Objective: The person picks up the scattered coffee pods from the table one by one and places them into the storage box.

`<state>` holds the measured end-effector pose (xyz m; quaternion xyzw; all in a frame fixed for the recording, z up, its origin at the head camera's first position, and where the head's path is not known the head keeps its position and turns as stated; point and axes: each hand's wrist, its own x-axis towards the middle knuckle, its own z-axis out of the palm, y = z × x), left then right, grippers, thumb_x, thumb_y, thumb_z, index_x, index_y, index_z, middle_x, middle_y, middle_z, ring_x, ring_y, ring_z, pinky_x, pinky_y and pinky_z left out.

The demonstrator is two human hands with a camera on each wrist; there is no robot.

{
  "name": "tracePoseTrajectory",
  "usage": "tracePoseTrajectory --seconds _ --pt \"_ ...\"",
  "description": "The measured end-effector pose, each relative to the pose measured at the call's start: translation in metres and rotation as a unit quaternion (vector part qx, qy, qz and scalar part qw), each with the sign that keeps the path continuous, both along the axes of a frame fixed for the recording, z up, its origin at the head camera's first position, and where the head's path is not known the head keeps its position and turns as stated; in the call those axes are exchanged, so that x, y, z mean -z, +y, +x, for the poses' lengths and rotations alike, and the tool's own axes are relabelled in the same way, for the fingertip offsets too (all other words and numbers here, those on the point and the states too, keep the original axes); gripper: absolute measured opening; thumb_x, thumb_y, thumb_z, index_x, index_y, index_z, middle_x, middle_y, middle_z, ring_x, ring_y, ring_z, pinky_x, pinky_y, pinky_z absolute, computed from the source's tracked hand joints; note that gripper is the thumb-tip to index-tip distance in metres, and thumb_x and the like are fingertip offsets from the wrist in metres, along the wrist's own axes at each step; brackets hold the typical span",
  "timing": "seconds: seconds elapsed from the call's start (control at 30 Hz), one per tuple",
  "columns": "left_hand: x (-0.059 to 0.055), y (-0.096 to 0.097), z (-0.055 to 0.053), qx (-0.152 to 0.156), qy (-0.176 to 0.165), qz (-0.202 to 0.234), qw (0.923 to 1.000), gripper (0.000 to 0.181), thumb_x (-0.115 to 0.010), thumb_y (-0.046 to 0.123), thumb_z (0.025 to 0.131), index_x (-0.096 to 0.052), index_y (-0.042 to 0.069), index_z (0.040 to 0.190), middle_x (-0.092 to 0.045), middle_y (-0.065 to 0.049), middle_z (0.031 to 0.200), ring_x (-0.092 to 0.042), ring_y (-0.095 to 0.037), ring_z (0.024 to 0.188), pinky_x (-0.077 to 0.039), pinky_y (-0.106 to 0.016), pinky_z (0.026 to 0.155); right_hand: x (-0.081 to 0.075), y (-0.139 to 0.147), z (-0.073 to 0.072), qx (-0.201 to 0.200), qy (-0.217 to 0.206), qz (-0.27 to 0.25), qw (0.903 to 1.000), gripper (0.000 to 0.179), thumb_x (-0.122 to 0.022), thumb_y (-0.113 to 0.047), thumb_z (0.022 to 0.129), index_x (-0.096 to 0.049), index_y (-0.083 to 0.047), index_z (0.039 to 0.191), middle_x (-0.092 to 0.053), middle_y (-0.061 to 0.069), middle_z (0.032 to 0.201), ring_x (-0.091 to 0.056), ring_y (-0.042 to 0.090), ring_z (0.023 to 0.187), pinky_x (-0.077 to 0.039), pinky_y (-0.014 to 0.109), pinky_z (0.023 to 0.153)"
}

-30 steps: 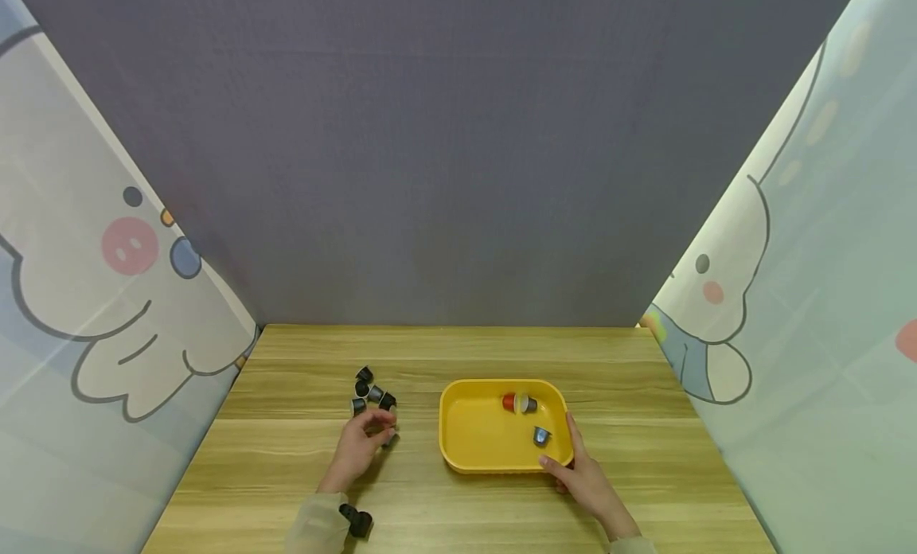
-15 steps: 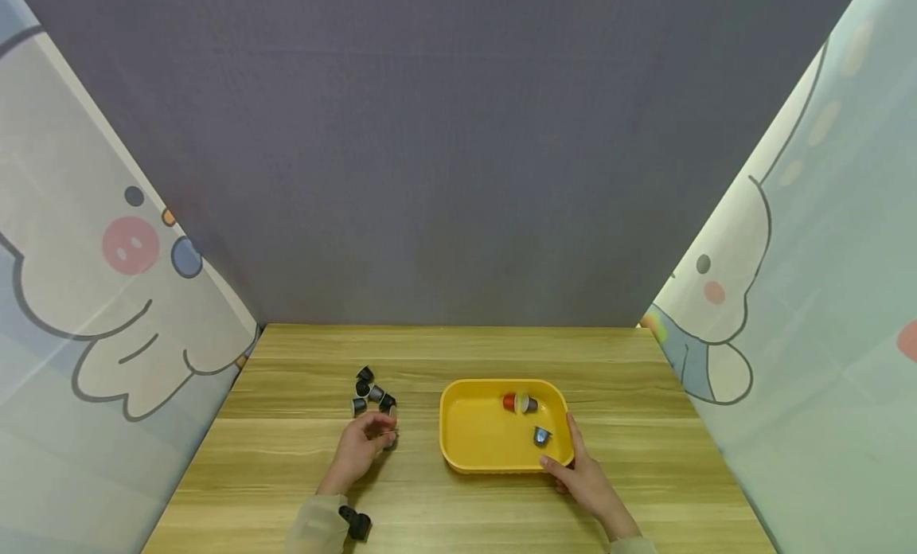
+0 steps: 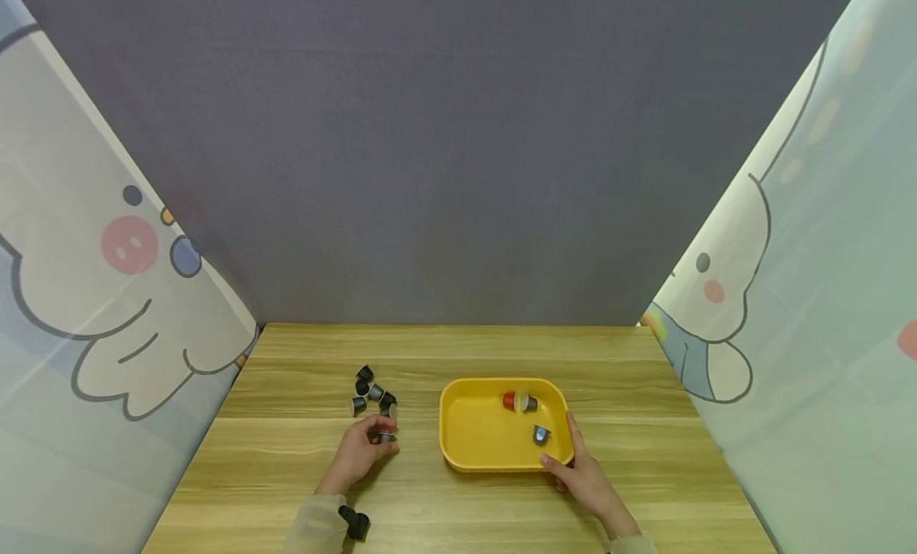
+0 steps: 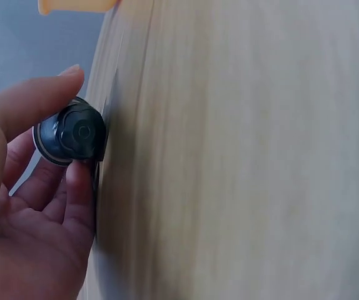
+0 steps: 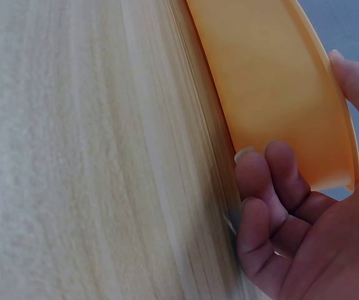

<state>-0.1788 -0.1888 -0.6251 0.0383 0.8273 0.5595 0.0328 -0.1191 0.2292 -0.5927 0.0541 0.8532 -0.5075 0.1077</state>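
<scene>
My left hand point(image 3: 356, 450) has its thumb and fingers around a dark grey coffee capsule point(image 3: 386, 438) low over the table. In the left wrist view this capsule point(image 4: 76, 133) sits between the thumb and the fingers. Just beyond the hand lie several black and grey capsules point(image 3: 376, 392) in a loose group. A yellow tray point(image 3: 466, 427) stands right of centre, holding a red capsule point(image 3: 509, 401), a grey capsule point(image 3: 529, 403) and a blue-grey capsule point(image 3: 541, 435). My right hand point(image 3: 589, 482) grips its near right corner, thumb on the rim, other fingers curled against the outer wall.
The wooden tabletop point(image 3: 430, 506) ends at a grey back panel point(image 3: 458, 220). Printed cartoon sheets point(image 3: 802, 339) flank both sides. A black wrist mount point(image 3: 355, 523) sits by the left sleeve.
My left thumb has moved nearer and the grey capsule now shows between thumb and forefinger. The right hand and the tray have stayed in place.
</scene>
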Motion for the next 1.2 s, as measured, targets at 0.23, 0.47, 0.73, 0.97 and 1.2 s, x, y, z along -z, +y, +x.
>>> tracePoseTrajectory --seconds 0.23,0.47,0.73,0.97,1.2 --pt "-0.0045 -0.0031 0.0027 0.022 -0.01 0.02 0.9995 0.042 -0.084 -0.006 0.074 -0.067 0.001 0.112 -0.068 -0.012 0.108 -0.064 -0.023 0.09 -0.052 -0.026 0.075 -0.0021 0.0006 -0.0019 0.001 0.001 0.003 1.0 0.101 -0.071 -0.038 0.093 0.002 -0.027 0.161 -0.055 0.006 0.065 -0.053 0.018 0.059 -0.047 0.029 0.057" --pt "-0.0051 -0.0061 0.0037 0.033 -0.021 0.018 0.9991 0.049 -0.084 -0.006 0.074 -0.065 0.001 0.118 -0.066 -0.014 0.115 -0.063 -0.024 0.095 -0.051 -0.027 0.078 -0.0008 0.0007 -0.0019 -0.001 0.0 0.007 1.0 0.101 -0.071 -0.039 0.093 0.003 -0.027 0.161 -0.055 0.006 0.065 -0.053 0.018 0.06 -0.048 0.029 0.057" --pt "-0.0017 -0.0058 0.0035 0.011 -0.008 0.001 0.9999 0.036 -0.084 -0.003 0.075 -0.069 0.003 0.107 -0.068 -0.012 0.108 -0.065 -0.024 0.092 -0.053 -0.026 0.076 0.0016 -0.0014 -0.0008 0.005 -0.002 0.004 1.0 0.101 -0.071 -0.039 0.093 0.002 -0.026 0.161 -0.056 0.007 0.067 -0.054 0.018 0.061 -0.048 0.029 0.057" --pt "0.0003 -0.0063 0.0047 0.0 0.0 -0.01 1.0 0.033 -0.085 0.0 0.075 -0.071 0.004 0.104 -0.068 -0.011 0.107 -0.066 -0.024 0.091 -0.054 -0.026 0.074 0.0004 -0.0016 0.0003 0.006 -0.005 -0.001 1.0 0.102 -0.071 -0.037 0.092 0.002 -0.026 0.161 -0.054 0.007 0.065 -0.054 0.019 0.062 -0.049 0.03 0.058" --pt "0.0021 -0.0062 0.0053 -0.002 0.008 -0.015 0.9999 0.033 -0.086 0.004 0.076 -0.071 0.005 0.105 -0.069 -0.011 0.107 -0.065 -0.023 0.091 -0.053 -0.026 0.073 0.0009 -0.001 0.0001 0.005 -0.003 0.003 1.0 0.101 -0.071 -0.037 0.093 0.002 -0.026 0.161 -0.055 0.007 0.067 -0.055 0.019 0.062 -0.049 0.029 0.058"
